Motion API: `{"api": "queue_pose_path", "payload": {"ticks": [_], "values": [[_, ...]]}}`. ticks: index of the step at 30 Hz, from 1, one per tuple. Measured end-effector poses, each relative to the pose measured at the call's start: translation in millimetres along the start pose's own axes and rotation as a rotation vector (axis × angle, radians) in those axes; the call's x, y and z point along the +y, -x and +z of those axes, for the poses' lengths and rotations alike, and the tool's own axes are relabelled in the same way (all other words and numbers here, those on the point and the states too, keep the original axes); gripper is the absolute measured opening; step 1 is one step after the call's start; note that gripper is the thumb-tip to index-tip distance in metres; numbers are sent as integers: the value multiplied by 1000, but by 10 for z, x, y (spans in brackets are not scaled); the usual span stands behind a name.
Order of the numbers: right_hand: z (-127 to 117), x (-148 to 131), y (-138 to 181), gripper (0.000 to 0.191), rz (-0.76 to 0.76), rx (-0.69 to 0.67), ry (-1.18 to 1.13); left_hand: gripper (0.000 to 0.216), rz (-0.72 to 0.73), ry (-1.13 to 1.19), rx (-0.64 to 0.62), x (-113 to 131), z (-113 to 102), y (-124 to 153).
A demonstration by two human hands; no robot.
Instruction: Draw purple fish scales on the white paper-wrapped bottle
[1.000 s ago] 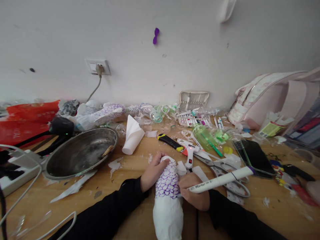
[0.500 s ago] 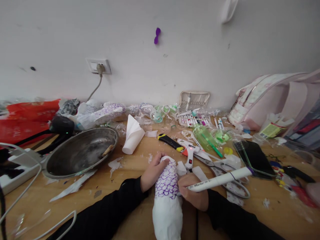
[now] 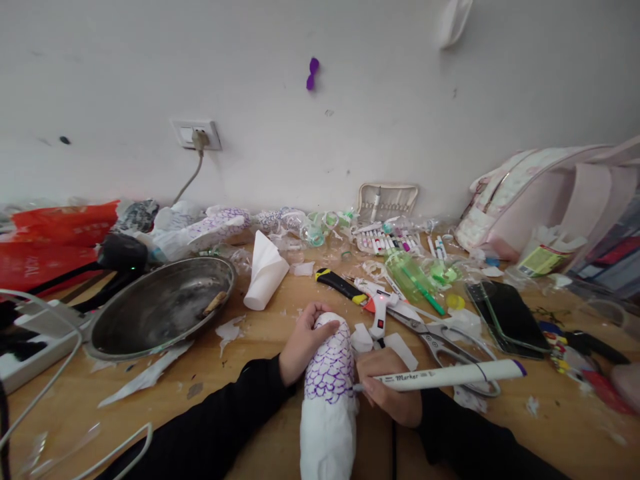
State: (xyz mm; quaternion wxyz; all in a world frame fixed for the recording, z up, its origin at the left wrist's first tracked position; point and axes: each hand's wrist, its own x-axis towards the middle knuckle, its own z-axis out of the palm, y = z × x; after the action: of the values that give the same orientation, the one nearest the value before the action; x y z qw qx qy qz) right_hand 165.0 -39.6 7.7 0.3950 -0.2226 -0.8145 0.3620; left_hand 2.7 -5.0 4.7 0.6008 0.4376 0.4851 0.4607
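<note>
A white paper-covered bottle shape (image 3: 327, 393) lies on the wooden table (image 3: 235, 373) in front of me, its upper half covered with purple scale lines. My left hand (image 3: 303, 340) is wrapped round its far end. My right hand (image 3: 387, 390) is closed on a white marker (image 3: 445, 377) with a purple cap end. The marker's tip touches the right side of the shape, at the lower edge of the drawn scales. Both of my sleeves are black.
A metal pan (image 3: 160, 307) sits at the left, a white paper cone (image 3: 265, 273) behind my hands. A glue gun (image 3: 380, 303), a utility knife (image 3: 340, 283), scissors (image 3: 445, 337), a phone (image 3: 507, 313), markers (image 3: 387, 240) and plastic scraps crowd the right. Cables and a power strip (image 3: 35, 340) lie far left.
The white shape has shifted slightly left and tilted. My right hand has lowered the marker's back end, so it now lies nearly level, its tip lower on the shape.
</note>
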Motion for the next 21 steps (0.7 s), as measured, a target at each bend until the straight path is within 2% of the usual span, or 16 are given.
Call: {"api": "queue_pose_path", "payload": {"ticks": [6, 12, 21], "values": [[42, -14, 15, 36, -32, 31, -18, 37, -18, 187, -7, 16, 29, 60], [87, 48, 50, 26, -48, 41, 17, 24, 1, -44, 54, -25, 14, 13], [142, 76, 50, 24, -28, 45, 85, 21, 34, -139, 35, -16, 14, -9]]}}
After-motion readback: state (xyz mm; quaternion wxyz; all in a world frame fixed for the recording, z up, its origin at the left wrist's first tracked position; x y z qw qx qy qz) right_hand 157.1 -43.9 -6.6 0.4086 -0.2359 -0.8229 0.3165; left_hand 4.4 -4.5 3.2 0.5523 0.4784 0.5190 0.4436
